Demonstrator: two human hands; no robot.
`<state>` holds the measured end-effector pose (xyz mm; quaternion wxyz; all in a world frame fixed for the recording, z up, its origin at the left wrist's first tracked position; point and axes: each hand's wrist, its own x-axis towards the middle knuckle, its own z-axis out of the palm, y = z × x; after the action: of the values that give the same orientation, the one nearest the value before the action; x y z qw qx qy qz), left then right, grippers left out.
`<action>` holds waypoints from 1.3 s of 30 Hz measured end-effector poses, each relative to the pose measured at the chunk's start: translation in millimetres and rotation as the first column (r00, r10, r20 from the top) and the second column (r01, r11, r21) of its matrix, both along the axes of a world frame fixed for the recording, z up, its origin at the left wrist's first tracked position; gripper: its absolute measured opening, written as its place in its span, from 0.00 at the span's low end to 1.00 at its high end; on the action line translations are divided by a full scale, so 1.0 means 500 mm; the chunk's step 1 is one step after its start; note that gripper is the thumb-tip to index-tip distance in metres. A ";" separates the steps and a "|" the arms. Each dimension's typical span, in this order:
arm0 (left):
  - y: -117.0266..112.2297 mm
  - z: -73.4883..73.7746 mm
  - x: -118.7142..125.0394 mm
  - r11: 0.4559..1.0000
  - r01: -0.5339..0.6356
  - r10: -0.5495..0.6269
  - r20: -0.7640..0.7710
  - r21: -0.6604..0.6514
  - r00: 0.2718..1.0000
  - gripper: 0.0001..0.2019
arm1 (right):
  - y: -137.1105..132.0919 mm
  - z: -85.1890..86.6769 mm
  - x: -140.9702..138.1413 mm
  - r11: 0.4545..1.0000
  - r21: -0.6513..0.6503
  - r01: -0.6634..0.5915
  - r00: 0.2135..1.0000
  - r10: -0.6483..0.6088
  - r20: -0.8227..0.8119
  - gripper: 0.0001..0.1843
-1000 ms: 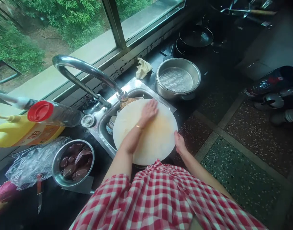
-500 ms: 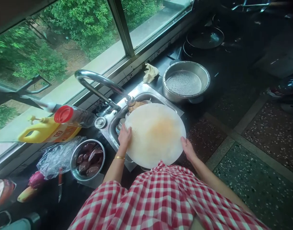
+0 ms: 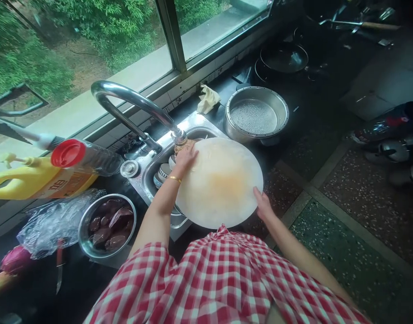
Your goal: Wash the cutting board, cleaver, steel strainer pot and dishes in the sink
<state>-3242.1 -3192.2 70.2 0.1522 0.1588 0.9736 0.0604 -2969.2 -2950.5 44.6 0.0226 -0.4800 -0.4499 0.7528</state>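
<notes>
A round white cutting board [image 3: 223,182] with a faint orange stain lies tilted over the steel sink [image 3: 149,175]. My left hand [image 3: 185,158] lies flat with fingers spread on the board's far left edge, just under the tap spout [image 3: 177,133]. My right hand [image 3: 262,206] grips the board's near right rim. Bowls [image 3: 163,171] sit in the sink beneath the board.
A steel perforated steamer pot [image 3: 256,116] stands right of the sink, a cloth [image 3: 207,99] behind it, dark pans [image 3: 283,57] beyond. At left are a yellow oil jug [image 3: 34,184], a red-capped bottle [image 3: 88,158], a steel bowl of dark pieces [image 3: 108,223], plastic wrap [image 3: 51,222] and a knife [image 3: 59,267].
My left hand slid from the board's far middle to its left rim, then up to the far left edge by the tap. My right hand kept its hold on the rim.
</notes>
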 end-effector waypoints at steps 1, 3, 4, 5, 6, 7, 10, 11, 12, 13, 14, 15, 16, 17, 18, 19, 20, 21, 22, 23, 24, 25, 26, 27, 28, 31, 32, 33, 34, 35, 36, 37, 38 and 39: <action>0.004 0.000 0.013 1.000 0.012 -0.013 -0.043 -0.017 0.999 0.28 | -0.013 -0.001 -0.003 0.999 -0.005 0.039 0.999 -0.039 0.015 0.20; -0.001 0.001 0.066 0.998 0.053 -0.057 -0.114 -0.037 0.992 0.27 | -0.036 -0.005 -0.002 0.996 -0.014 0.087 0.996 -0.086 0.028 0.20; -0.008 0.003 0.105 0.996 0.085 -0.089 -0.128 -0.038 0.988 0.28 | -0.044 -0.007 0.000 0.995 -0.017 0.097 0.995 -0.097 0.031 0.20; -0.017 0.005 0.149 0.993 0.115 -0.119 -0.123 -0.036 0.985 0.28 | -0.050 -0.008 0.003 0.995 -0.018 0.101 0.994 -0.100 0.034 0.20; -0.026 0.007 0.196 0.990 0.139 -0.142 -0.110 -0.032 0.984 0.29 | -0.053 -0.009 0.006 0.995 -0.017 0.101 0.994 -0.100 0.034 0.20; -0.031 0.011 0.244 0.988 0.155 -0.157 -0.097 -0.027 0.983 0.30 | -0.054 -0.010 0.007 0.995 -0.016 0.098 0.995 -0.097 0.032 0.20; -0.003 0.021 0.364 0.952 0.305 -0.304 -0.034 0.027 0.952 0.31 | -0.052 -0.010 0.008 0.996 -0.026 0.087 0.996 -0.087 0.019 0.21; 0.022 0.023 0.390 0.916 0.394 -0.395 -0.009 0.069 0.919 0.31 | -0.050 -0.009 0.007 0.996 -0.032 0.083 0.997 -0.082 0.010 0.22; 0.054 0.024 0.406 0.867 0.484 -0.488 0.009 0.119 0.873 0.31 | -0.049 -0.008 0.005 0.996 -0.035 0.077 0.997 -0.077 -0.001 0.22; 0.089 0.024 0.410 0.814 0.557 -0.567 0.018 0.168 0.823 0.30 | -0.048 -0.007 0.004 0.997 -0.038 0.068 0.998 -0.068 -0.008 0.22; 0.121 0.022 0.403 0.772 0.601 -0.618 0.020 0.205 0.786 0.30 | -0.047 -0.006 0.003 0.998 -0.037 0.059 0.998 -0.060 -0.007 0.23; 0.148 0.018 0.385 0.753 0.618 -0.638 0.021 0.225 0.770 0.29 | -0.045 -0.004 0.002 0.998 -0.032 0.052 0.999 -0.052 0.002 0.23; 0.165 0.014 0.357 0.760 0.609 -0.630 0.026 0.226 0.776 0.29 | -0.043 -0.001 0.002 0.999 -0.021 0.047 0.999 -0.046 0.014 0.23; 0.170 0.008 0.322 0.791 0.575 -0.594 0.034 0.210 0.804 0.29 | -0.041 0.001 0.002 0.999 -0.005 0.044 0.999 -0.044 0.029 0.23; 0.161 0.003 0.283 0.837 0.517 -0.532 0.042 0.179 0.846 0.29 | -0.039 0.003 0.002 0.999 0.012 0.041 0.998 -0.041 0.041 0.23; 0.138 -0.001 0.242 0.890 0.435 -0.444 0.044 0.136 0.895 0.29 | -0.037 0.006 0.003 0.999 0.026 0.038 0.998 -0.039 0.050 0.23; 0.105 -0.003 0.204 0.937 0.337 -0.341 0.037 0.087 0.939 0.29 | -0.035 0.008 0.005 0.999 0.038 0.035 0.998 -0.037 0.053 0.23; 0.064 -0.003 0.171 0.971 0.235 -0.236 0.024 0.038 0.972 0.29 | -0.034 0.011 0.007 0.999 0.042 0.032 0.998 -0.034 0.050 0.24; 0.020 0.001 0.148 0.989 0.145 -0.145 0.007 -0.003 0.989 0.29 | -0.033 0.012 0.010 0.999 0.040 0.031 0.998 -0.033 0.046 0.23; -0.022 0.006 0.138 0.997 0.072 -0.073 -0.004 -0.036 0.997 0.29 | -0.032 0.013 0.014 0.999 0.033 0.032 0.999 -0.034 0.041 0.23; -0.058 0.013 0.141 0.998 0.020 -0.021 -0.012 -0.064 1.000 0.30 | -0.032 0.013 0.018 0.999 0.027 0.039 0.998 -0.040 0.040 0.23; -0.085 0.021 0.157 0.997 -0.008 0.007 -0.016 -0.082 1.000 0.30 | -0.031 0.011 0.023 0.999 0.020 0.048 0.998 -0.049 0.045 0.23; -0.100 0.028 0.185 0.996 -0.008 0.007 -0.013 -0.091 1.000 0.31 | -0.031 0.008 0.028 0.998 0.017 0.060 0.997 -0.061 0.057 0.22; -0.101 0.033 0.222 0.996 0.018 -0.019 -0.007 -0.089 1.000 0.31 | -0.030 0.003 0.033 0.997 0.016 0.072 0.995 -0.073 0.070 0.21; -0.088 0.035 0.261 0.994 0.079 -0.079 0.007 -0.070 0.997 0.31 | -0.029 -0.003 0.039 0.996 0.018 0.084 0.993 -0.085 0.080 0.21; 0.017 0.022 0.347 0.922 0.383 -0.386 0.051 0.057 0.921 0.33 | -0.027 -0.023 0.054 0.994 0.020 0.108 0.991 -0.109 0.073 0.21; 0.065 0.013 0.353 0.891 0.446 -0.450 0.033 0.089 0.893 0.34 | -0.026 -0.028 0.058 0.994 0.022 0.109 0.992 -0.111 0.067 0.21; 0.116 0.002 0.345 0.857 0.502 -0.506 0.010 0.119 0.862 0.34 | -0.026 -0.031 0.061 0.994 0.022 0.106 0.992 -0.107 0.063 0.22; 0.164 -0.008 0.324 0.822 0.551 -0.555 -0.013 0.145 0.832 0.34 | -0.025 -0.032 0.063 0.995 0.023 0.101 0.993 -0.102 0.062 0.22; 0.207 -0.017 0.293 0.785 0.596 -0.600 -0.034 0.167 0.799 0.34 | -0.025 -0.032 0.064 0.995 0.025 0.096 0.993 -0.097 0.064 0.22; 0.240 -0.025 0.255 0.761 0.623 -0.626 -0.047 0.180 0.778 0.33 | -0.023 -0.031 0.065 0.995 0.025 0.093 0.993 -0.095 0.069 0.22; 0.261 -0.030 0.213 0.761 0.623 -0.625 -0.050 0.181 0.779 0.33 | -0.022 -0.028 0.065 0.995 0.026 0.095 0.992 -0.097 0.076 0.23; 0.267 -0.033 0.172 0.787 0.593 -0.594 -0.047 0.171 0.803 0.32 | -0.020 -0.025 0.064 0.995 0.028 0.101 0.991 -0.103 0.084 0.23; 0.258 -0.035 0.133 0.837 0.526 -0.526 -0.047 0.152 0.849 0.32 | -0.018 -0.022 0.063 0.994 0.031 0.108 0.990 -0.111 0.090 0.22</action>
<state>-3175.6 -3063.1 52.9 0.1482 0.4317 0.8848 0.0935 -2937.6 -2959.5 33.7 0.0494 -0.5375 -0.4331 0.7219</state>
